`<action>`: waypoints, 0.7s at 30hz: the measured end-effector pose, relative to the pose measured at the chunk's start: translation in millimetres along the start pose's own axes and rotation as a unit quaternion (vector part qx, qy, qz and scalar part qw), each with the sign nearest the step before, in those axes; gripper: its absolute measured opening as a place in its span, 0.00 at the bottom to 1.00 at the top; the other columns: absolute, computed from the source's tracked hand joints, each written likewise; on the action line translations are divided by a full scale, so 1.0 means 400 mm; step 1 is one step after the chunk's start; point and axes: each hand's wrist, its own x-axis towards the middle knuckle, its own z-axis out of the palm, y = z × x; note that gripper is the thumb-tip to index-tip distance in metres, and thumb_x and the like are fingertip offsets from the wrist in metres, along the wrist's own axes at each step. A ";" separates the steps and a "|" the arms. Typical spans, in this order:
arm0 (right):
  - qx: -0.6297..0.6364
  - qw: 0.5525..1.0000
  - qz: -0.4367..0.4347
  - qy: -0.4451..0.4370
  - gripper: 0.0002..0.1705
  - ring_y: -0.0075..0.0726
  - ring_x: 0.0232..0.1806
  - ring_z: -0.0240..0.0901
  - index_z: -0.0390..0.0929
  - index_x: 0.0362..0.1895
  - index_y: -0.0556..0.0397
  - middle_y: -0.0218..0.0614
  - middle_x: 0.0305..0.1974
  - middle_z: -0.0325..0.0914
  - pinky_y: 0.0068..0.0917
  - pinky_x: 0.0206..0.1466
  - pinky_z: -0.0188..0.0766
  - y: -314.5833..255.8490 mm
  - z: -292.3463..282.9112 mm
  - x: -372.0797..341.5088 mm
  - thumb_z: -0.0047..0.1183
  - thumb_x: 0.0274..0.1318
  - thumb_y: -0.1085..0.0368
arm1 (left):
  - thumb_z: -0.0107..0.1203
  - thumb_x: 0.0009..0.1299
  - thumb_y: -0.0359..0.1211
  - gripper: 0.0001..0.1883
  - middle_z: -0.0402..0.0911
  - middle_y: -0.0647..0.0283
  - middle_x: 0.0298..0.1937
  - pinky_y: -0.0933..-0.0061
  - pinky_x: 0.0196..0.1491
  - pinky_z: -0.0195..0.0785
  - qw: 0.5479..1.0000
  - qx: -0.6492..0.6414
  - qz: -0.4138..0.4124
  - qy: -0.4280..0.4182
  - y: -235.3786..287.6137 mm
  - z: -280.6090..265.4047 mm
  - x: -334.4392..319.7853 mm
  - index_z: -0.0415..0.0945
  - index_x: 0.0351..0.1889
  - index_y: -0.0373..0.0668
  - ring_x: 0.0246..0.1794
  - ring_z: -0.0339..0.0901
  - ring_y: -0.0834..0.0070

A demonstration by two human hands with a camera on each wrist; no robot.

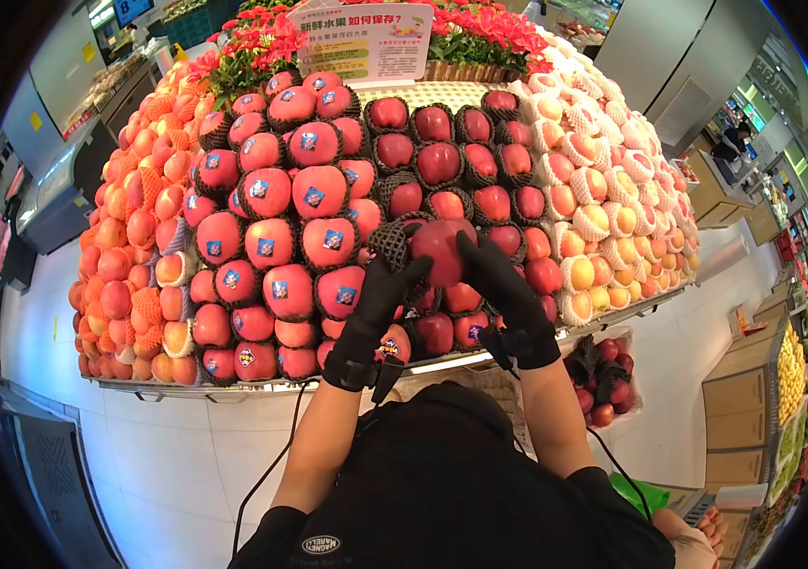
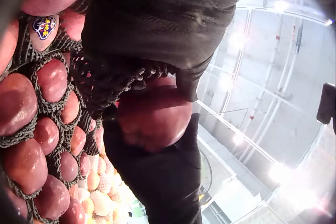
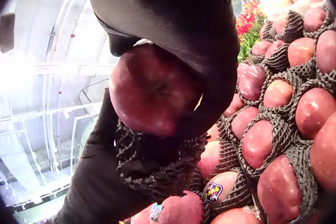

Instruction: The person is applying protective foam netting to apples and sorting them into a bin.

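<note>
A dark red apple (image 1: 443, 252) is held between both black-gloved hands above the front of the apple display. The right hand (image 1: 506, 289) curls its fingers and thumb round the apple (image 3: 152, 90) from the right. On the other side, the left hand (image 1: 380, 299) holds a black foam net (image 1: 390, 243) with its fingers, and its thumb lies against the apple (image 2: 155, 113). In the right wrist view the net (image 3: 152, 163) hangs loose beside the bare apple, bunched at the left hand (image 3: 102, 171).
Netted red apples (image 1: 328, 242) stand in rows beneath the hands. Orange-netted fruit (image 1: 143, 303) is heaped left, white-netted fruit (image 1: 612, 190) right. A sign (image 1: 366, 43) and red flowers (image 1: 494, 38) stand behind. A bag of apples (image 1: 603, 379) lies low at the right.
</note>
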 end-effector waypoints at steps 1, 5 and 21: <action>0.000 1.000 0.002 -0.005 0.26 0.30 0.51 0.73 0.67 0.60 0.56 0.36 0.52 0.73 0.29 0.54 0.72 0.011 -0.016 0.008 0.48 0.65 0.52 | 0.59 0.67 0.32 0.22 0.78 0.66 0.45 0.79 0.38 0.71 1.000 0.000 0.011 -0.001 0.001 0.009 0.001 0.69 0.59 0.38 0.37 0.74 0.83; 0.152 0.986 -0.054 -0.043 0.30 0.35 0.53 0.73 0.64 0.61 0.58 0.37 0.54 0.73 0.33 0.57 0.71 0.023 -0.023 0.001 0.50 0.64 0.51 | 0.59 0.67 0.31 0.24 0.77 0.66 0.45 0.77 0.40 0.72 1.000 -0.003 0.027 -0.010 -0.038 0.019 0.030 0.67 0.61 0.38 0.39 0.75 0.82; 0.330 0.931 -0.114 -0.111 0.31 0.36 0.66 0.58 0.57 0.67 0.55 0.40 0.66 0.59 0.35 0.69 0.57 0.035 -0.237 0.014 0.42 0.67 0.51 | 0.38 0.78 0.47 0.22 0.76 0.62 0.28 0.75 0.31 0.65 0.980 -0.175 0.038 -0.082 -0.119 0.017 0.153 0.74 0.38 0.37 0.27 0.72 0.74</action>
